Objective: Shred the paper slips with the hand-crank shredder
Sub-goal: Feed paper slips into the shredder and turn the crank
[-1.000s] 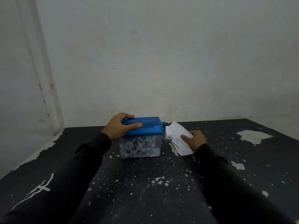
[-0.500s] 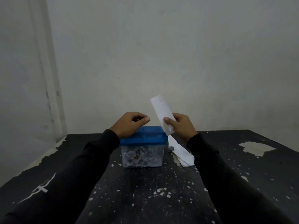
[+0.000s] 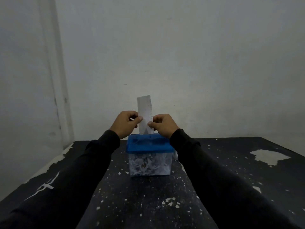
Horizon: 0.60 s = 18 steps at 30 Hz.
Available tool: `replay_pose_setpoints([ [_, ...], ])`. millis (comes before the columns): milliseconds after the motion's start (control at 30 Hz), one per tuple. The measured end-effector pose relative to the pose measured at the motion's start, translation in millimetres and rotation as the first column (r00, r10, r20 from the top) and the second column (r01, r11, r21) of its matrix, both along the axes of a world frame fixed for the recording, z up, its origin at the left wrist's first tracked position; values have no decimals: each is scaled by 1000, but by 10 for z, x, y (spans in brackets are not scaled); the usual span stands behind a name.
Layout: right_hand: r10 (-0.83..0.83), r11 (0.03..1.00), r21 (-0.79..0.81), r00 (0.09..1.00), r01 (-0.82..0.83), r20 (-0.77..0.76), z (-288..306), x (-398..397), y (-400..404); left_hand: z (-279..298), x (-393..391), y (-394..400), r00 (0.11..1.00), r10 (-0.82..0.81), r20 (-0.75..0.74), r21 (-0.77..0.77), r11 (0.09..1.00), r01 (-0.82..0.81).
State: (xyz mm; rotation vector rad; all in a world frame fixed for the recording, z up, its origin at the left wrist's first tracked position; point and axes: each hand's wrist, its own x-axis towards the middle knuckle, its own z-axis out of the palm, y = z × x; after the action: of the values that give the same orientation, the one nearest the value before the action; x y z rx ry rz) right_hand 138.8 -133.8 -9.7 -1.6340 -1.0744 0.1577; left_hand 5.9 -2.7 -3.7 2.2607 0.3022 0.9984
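- One pale wall (image 3: 181, 55) fills the upper two thirds of the frame, with a vertical ridge running down its left side.
- A black table (image 3: 148, 204) takes up the lower third; its paint is chipped, with white flecks all over and a large bare patch (image 3: 270, 157) at the right.
- Two black sleeves (image 3: 214, 176) reach in from the lower corners toward the centre; the left one bears a white mark low at the left of the frame.
- The shredder (image 3: 149, 157) stands on the table at the centre of the frame, between the two forearms: a blue lid (image 3: 149, 144) on a clear bin (image 3: 149, 165) packed with white shreds.
- The left hand (image 3: 126, 123) is just above the lid's left end, its grip pinched on the left edge of the slip (image 3: 145, 113) between thumb and forefinger.
- The right hand (image 3: 162, 124) is above the lid's right end, its grip pinched on the slip's right edge in the same way.
- The slip stands upright between the hands, just above centre, its lower end at the top of the lid; whether it has entered the slot cannot be told.
- A small bit of white paper (image 3: 175, 155) shows just right of the bin, mostly hidden by the right sleeve.
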Motion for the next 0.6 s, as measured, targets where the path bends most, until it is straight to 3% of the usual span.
replay_pose_setpoints([
  [233, -5, 997, -79, 996, 13, 94, -107, 37, 62, -234, -68, 114, 990, -92, -107, -77, 993, 84],
  [467, -24, 980, -188, 969, 71, 244, -83, 129, -113, -433, 3, 107, 995, -64, -83, -54, 997, 59],
  [600, -111, 942, -268, 944, 200, 312, -167, 286, -400, -537, 63, 95, 998, -46, -53, -48, 998, 43],
])
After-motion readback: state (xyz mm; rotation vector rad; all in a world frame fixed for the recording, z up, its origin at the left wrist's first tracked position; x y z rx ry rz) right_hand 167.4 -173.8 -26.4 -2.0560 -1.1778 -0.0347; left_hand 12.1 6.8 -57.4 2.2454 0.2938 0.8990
